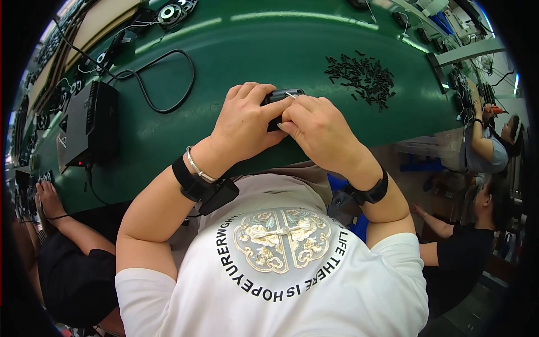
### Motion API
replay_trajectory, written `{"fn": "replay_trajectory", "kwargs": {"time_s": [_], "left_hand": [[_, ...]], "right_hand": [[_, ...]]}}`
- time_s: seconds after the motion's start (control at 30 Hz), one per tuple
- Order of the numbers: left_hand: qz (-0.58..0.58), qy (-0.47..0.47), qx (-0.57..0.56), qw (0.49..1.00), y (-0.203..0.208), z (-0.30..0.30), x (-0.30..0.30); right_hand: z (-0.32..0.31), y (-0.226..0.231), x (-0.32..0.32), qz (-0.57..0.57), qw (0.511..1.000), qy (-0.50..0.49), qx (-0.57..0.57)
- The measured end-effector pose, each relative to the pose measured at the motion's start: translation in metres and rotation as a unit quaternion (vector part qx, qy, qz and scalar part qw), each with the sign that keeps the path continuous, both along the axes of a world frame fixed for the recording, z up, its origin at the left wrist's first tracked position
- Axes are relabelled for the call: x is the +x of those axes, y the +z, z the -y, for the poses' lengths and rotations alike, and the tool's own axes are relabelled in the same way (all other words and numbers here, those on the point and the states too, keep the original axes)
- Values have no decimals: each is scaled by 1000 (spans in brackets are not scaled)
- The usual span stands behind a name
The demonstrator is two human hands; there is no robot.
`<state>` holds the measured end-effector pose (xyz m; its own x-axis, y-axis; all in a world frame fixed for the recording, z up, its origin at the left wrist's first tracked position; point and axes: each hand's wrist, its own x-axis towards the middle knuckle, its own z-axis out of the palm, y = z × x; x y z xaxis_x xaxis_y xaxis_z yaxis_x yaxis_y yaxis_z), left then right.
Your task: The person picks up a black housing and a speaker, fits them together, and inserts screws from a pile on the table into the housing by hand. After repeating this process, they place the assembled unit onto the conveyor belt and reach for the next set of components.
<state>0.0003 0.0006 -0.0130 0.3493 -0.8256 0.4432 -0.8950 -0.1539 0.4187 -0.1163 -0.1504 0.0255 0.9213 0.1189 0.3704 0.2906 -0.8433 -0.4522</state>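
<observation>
Black part point(287, 92) between two hands, over the near edge of the bench point(252, 56).
From my distant place I see its upper end point away from the body, its visible top edge running left-right, rising slightly to the right; fingers hide the rest, so the long axis I cannot tell. The left hand point(247, 115) is curled around it; the right hand point(317, 121) is bent closed against it, but what its fingertips pinch is covered. A thin pale piece point(290, 95) shows between them. Small black pieces point(362, 77) lie scattered far right; a looped cable point(193, 70) and a black box point(92, 124) are left.
</observation>
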Motion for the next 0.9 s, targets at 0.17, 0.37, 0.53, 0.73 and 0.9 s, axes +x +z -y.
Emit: {"fn": "replay_trajectory", "kwargs": {"time_s": [0.17,0.37,0.53,0.73,0.9], "left_hand": [[-20,6,-14,1000,-4,0,2],[-24,-3,-16,1000,-3,2,3],[-34,3,2,999,0,0,2],[-38,-15,19,999,9,0,0],[-41,-17,27,999,10,3,0]], "right_hand": [[-6,-6,4,-11,998,-22,-52],[-9,-11,3,13,993,-65,-97],[3,-9,-4,84,990,-105,-39],[92,-4,-41,64,943,-313,95],[107,-25,-36,-68,944,-320,-46]]}}
